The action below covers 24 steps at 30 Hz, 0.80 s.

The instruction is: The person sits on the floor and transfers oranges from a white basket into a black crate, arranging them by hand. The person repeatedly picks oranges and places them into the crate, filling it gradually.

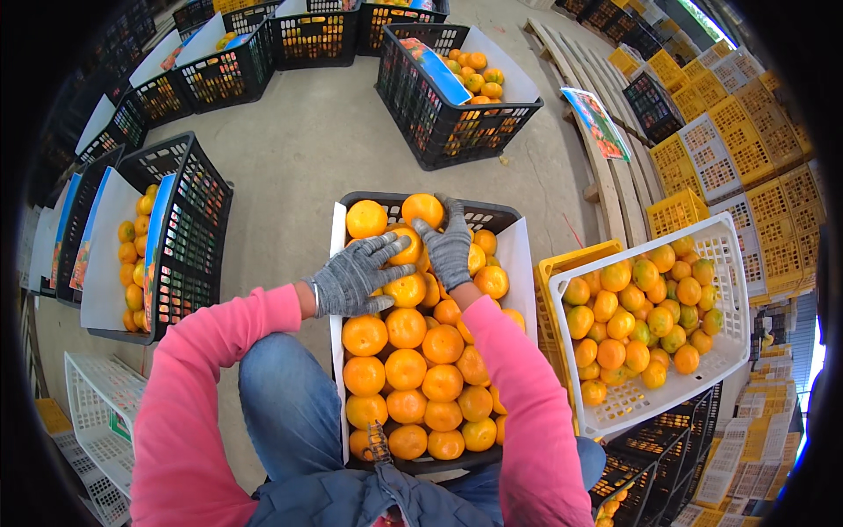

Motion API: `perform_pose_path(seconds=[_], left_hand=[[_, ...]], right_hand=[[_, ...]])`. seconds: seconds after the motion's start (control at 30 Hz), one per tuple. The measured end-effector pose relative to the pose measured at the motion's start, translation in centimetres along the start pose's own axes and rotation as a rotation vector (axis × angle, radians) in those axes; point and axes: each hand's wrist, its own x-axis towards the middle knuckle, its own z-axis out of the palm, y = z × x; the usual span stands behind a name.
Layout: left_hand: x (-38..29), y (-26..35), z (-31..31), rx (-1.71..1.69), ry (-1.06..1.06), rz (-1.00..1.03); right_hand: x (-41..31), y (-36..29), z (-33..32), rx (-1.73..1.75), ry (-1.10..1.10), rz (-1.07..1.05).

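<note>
In front of me a black plastic crate (pixel 359 197) lined with white card (pixel 516 253) holds rows of orange mandarins (pixel 406 369). My left hand (pixel 352 275), in a grey knit glove, lies palm down over the fruit on the crate's left side, fingers spread and touching mandarins. Near the far end, my gloved right hand (pixel 450 247) curves its thumb and fingers around the near right side of a mandarin (pixel 423 209). Its underside is hidden. Another mandarin (pixel 366 219) sits in the far left corner.
To the right, a tilted white crate (pixel 563 342) of loose mandarins rests on a yellow crate (pixel 550 267). Black crates (pixel 454 141) with fruit and printed card stand ahead and at left (pixel 197 244). A wooden pallet (pixel 616 184) and stacked yellow crates (pixel 744 145) lie at far right.
</note>
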Motion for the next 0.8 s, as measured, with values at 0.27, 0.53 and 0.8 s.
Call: perform_pose_path(seconds=[0.27,0.53,0.8], left_hand=[[0.1,0.1,-0.2,-0.007,-0.039,-0.009],[0.1,0.0,-0.3,-0.02,-0.047,-0.017],[0.3,-0.1,-0.6,-0.034,-0.054,-0.014]], right_hand=[[2.9,-1.5,-2.0,-0.002,-0.289,0.743],[6.4,-2.7,-2.3,-0.346,-0.785,0.721],[4.9,0.5,-1.5,0.299,-0.547,0.896]])
